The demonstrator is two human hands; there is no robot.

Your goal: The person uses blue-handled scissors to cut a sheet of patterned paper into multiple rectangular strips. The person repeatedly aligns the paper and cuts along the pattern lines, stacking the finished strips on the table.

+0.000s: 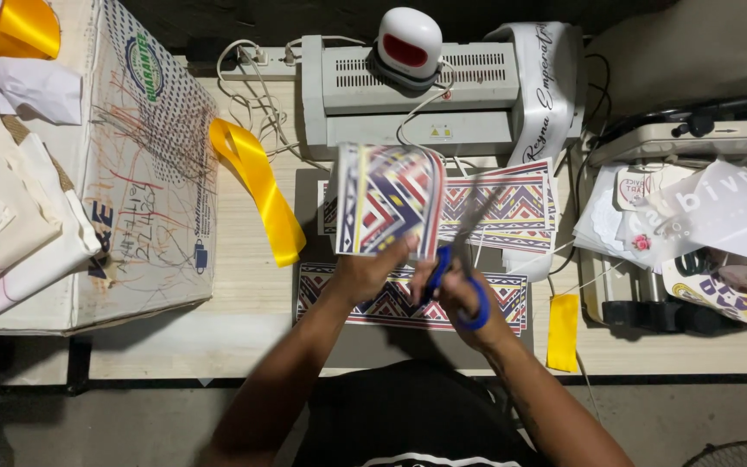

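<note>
My left hand [365,272] pinches the lower edge of a printed sheet [386,199] with a red, blue and white geometric pattern, held up above the table. My right hand [460,298] grips blue-handled scissors [458,259], whose blurred blades point up along the sheet's right side. Under my hands lie more patterned strips [512,207] and a long patterned band [408,307] on a grey mat [309,225].
A grey laminator [408,95] with a small white-and-red heat press [408,41] stands at the back. Yellow ribbon [261,186] lies left of the mat, a yellow piece [563,333] right. A cardboard box [144,164] fills the left; papers and a machine [693,207] crowd the right.
</note>
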